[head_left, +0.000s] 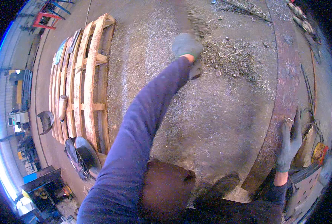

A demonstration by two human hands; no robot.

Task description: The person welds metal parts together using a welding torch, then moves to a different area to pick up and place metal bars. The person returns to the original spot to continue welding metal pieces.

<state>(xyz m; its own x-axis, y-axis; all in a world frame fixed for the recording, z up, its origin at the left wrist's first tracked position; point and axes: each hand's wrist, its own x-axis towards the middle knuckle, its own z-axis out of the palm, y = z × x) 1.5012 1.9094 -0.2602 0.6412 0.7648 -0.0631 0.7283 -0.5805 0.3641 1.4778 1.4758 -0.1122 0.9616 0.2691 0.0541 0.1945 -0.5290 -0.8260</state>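
My left hand (187, 44), in a grey glove, reaches far forward over the floor. It is closed around a hand brush (196, 23) whose dark bristles are smeared by motion. The end of the handle sticks out below the fist. Beside the bristles lies a scattered heap of metal shavings (235, 61) mixed with small round pieces. On the right, my right hand (290, 143), gloved too, rests with its fingers stretched out along a long rusty steel plate (285, 63). Nothing shows in that hand.
A wooden pallet (93, 74) lies to the left, with a cylindrical object (62, 107) on it. Near its close end is a dark curved shell (86, 153). Cables (312, 123) and a perforated metal block (304, 190) are at the right. Shavings litter the concrete floor (211, 123).
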